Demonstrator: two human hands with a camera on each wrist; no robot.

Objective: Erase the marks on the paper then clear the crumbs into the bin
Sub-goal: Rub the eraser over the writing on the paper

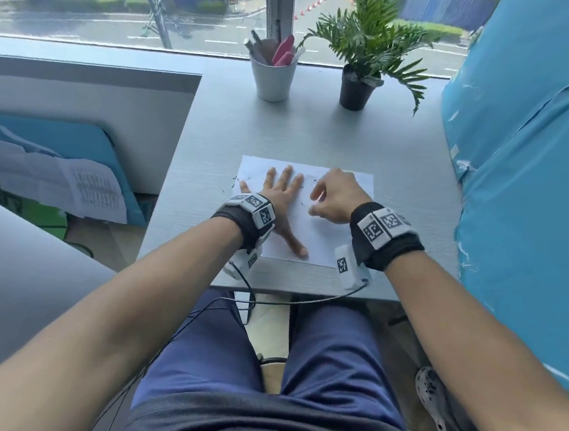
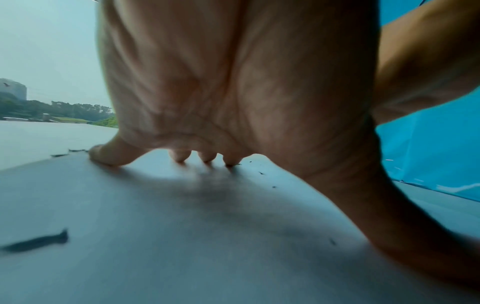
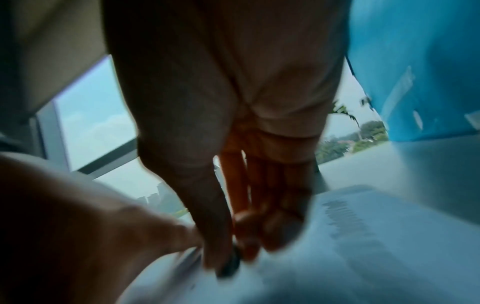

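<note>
left hand is laid flat with fingers spread on the paper, pinning the sheet to the grey table. right hand is curled, and in the blurred right wrist view a small dark object, judged to be the eraser, is pinched at the fingertips against the sheet. dark crumbs are scattered on the paper and past its left edge. faint marks are noted on the sheet. no bin is seen.

paper is judged light, thin and easily creased or dragged; it is best held down by a flat palm near the rubbed area. crumbs are judged weightless and easily scattered, so a gentle sweep is advised.
</note>
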